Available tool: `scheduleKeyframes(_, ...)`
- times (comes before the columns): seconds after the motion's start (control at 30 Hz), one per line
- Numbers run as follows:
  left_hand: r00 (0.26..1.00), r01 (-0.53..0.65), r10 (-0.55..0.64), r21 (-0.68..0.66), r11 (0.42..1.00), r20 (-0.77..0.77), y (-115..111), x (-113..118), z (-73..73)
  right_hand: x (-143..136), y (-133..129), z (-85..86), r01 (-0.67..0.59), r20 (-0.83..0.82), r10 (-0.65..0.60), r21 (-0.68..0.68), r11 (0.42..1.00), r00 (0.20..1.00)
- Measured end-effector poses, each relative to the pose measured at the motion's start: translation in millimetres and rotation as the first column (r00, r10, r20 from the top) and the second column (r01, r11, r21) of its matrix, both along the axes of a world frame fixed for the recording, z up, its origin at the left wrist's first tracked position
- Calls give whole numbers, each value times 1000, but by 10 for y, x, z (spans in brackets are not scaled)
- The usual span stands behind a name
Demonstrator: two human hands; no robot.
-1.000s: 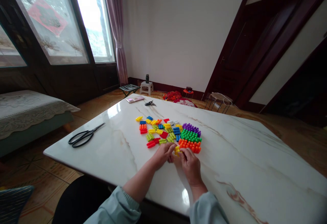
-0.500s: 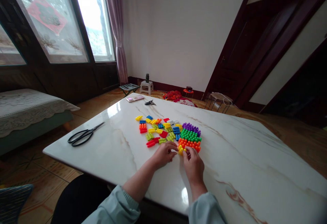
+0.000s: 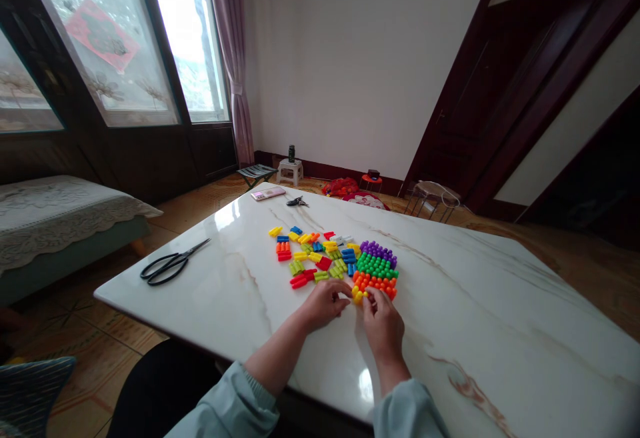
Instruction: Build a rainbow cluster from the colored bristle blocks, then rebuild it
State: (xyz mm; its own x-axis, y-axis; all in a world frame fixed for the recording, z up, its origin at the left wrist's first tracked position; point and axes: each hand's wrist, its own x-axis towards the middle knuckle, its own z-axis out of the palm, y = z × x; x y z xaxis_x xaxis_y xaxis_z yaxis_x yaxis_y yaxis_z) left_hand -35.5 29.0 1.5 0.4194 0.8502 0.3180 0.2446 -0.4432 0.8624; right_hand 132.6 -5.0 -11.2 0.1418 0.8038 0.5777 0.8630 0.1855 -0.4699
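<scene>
On the white marbled table stands a joined block of knobbed plastic building pieces in colour bands: purple [image 3: 377,250], green [image 3: 376,266] and orange [image 3: 375,283]. At its near left corner is a yellow building piece [image 3: 358,295]. My left hand [image 3: 326,303] has thumb and fingers drawn together, its index fingertip against the left side of the yellow piece. From the right, my right hand [image 3: 384,323] pinches the yellow piece, partly hiding it. Left of the block lie several loose building pieces, among them red [image 3: 303,279], blue [image 3: 349,255] and lime green [image 3: 296,267].
Black-handled scissors [image 3: 173,265] lie at the table's left [image 3: 225,311]. Toward the far edge are a pink phone [image 3: 269,193] and a small dark pair of pliers or snips [image 3: 297,202]. Beyond stand a white stool [image 3: 290,173] with a dark bottle and a wire-legged stool [image 3: 433,199].
The whole view has shifted slightly, so everything appears a little further right. Both hands stay at the yellow piece with nearly the same grip.
</scene>
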Motion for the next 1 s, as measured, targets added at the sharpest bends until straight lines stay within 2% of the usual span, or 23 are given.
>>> scheduleKeyframes(0.13, 997, -36, 41, 72, 997, -65, -16, -16, 41, -9, -4, 18, 8, -10, -8, -11, 1000, 1000)
scheduleKeyframes(0.17, 992, -82, 92, 113, 990, -86, -15, -29, 54, -13, -6, 21, 10, -12, -11, -14, 1000, 1000)
scheduleKeyframes(0.23, 955, -246, 276, 225, 943, -113, 0, -65, 78, -23, -14, 27, 20, -21, -20, -21, 1000, 1000)
scheduleKeyframes(0.3, 847, -448, 513, 332, 830, -140, 36, -99, 90, -32, -22, 31, 34, -36, -35, -21, 999, 999)
scheduleKeyframes(0.37, 667, -617, 718, 394, 681, -199, 96, -114, 82, -40, -29, 33, 50, -49, -51, -15, 999, 997)
scheduleKeyframes(0.43, 488, -718, 825, 406, 565, -286, 168, -104, 53, -44, -33, 32, 52, -57, -53, -12, 999, 997)
scheduleKeyframes(0.47, 425, -747, 844, 400, 531, -328, 204, -93, 34, -43, -34, 31, 45, -59, -46, -14, 999, 997)
scheduleKeyframes(0.53, 370, -762, 835, 382, 523, -406, 263, -69, -7, -40, -33, 27, 24, -61, -25, -17, 1000, 998)
scheduleKeyframes(0.73, 342, -737, 778, 364, 570, -527, 301, -66, -54, -41, -30, 37, -5, -68, 4, -15, 1000, 998)
scheduleKeyframes(1.0, 298, -784, 825, 370, 498, -480, 261, -81, -13, -50, -41, 40, -7, -69, 6, -19, 1000, 998)
